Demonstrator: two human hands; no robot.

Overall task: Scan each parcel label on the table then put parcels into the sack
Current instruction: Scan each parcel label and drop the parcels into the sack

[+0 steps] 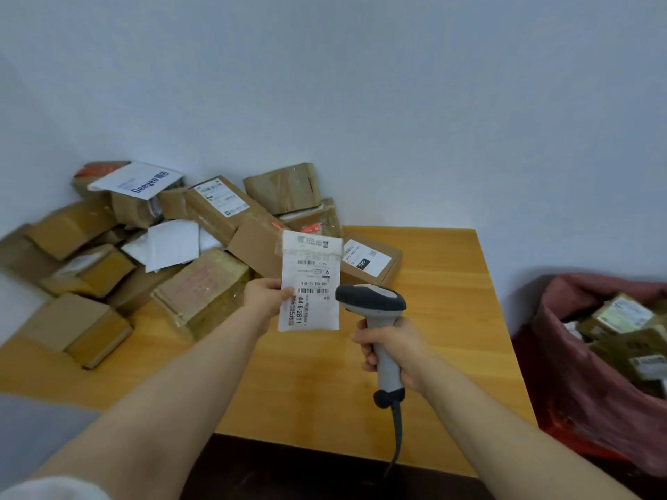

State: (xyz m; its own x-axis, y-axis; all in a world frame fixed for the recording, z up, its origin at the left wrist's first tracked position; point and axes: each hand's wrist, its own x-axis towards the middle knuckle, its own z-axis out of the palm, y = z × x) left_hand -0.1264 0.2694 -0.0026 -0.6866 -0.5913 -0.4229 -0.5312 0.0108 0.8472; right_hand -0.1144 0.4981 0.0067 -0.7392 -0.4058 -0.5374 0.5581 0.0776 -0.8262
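At the centre of the frame, above the yellow wooden table [433,341], the left hand [265,295] pinches the left edge of a flat white soft parcel [310,268] between thumb and fingers, holding it upright with its printed label towards the camera. Just to its right, the right hand [388,346] is wrapped fully round the pale grip of a grey corded barcode scanner [371,301], whose dark nose sits just beside the parcel's lower right edge. The step in hand looks like the scan of this parcel. The nose seems to meet the label edge-on, so the next move probably calls for turning scanner or parcel until a barcode faces the window, then carrying the parcel across to the dark red sack [577,391] at the right edge of the frame, which already holds several boxes. In the left half, a heap of brown cardboard parcels [202,286] with a few white mailers [169,247] lies against the wall, apparently not yet dealt with. A brown box with a white label [371,263] lies just behind the held parcel, and its code could be read by mistake. The scanner's grey cable [397,438] hangs over the table's near edge and may drag.
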